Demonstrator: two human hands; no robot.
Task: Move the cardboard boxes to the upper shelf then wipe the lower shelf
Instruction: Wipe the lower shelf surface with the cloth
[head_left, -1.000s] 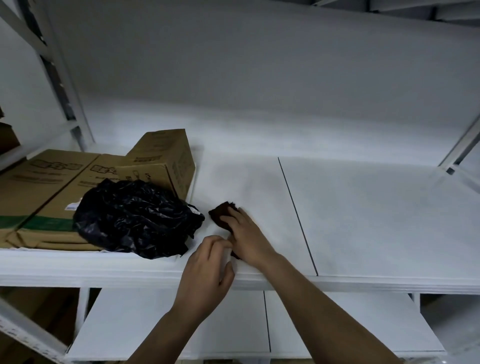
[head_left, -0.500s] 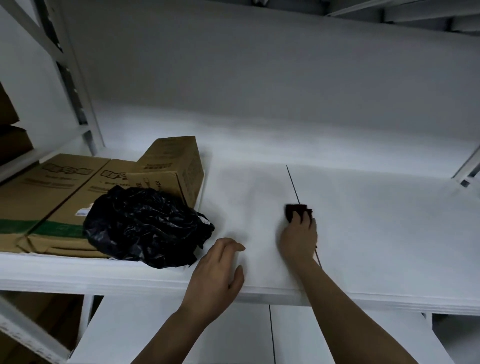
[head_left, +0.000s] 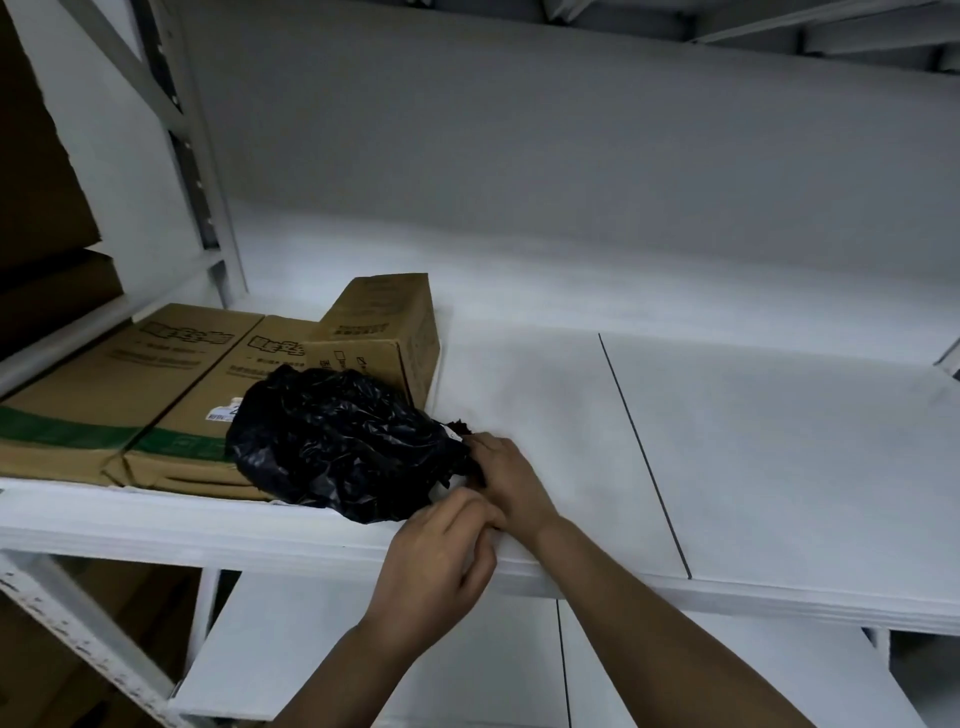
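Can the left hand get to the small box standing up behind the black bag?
Probably yes, but not straight on. The left hand rests at the shelf edge, and the black bag lies between it and the small box. It would have to reach over or around the bag.

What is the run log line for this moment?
right hand: wiping cloth | beside black plastic bag | left hand: on shelf edge

Head camera looks forward and down, close over the shelf (head_left: 727, 467).
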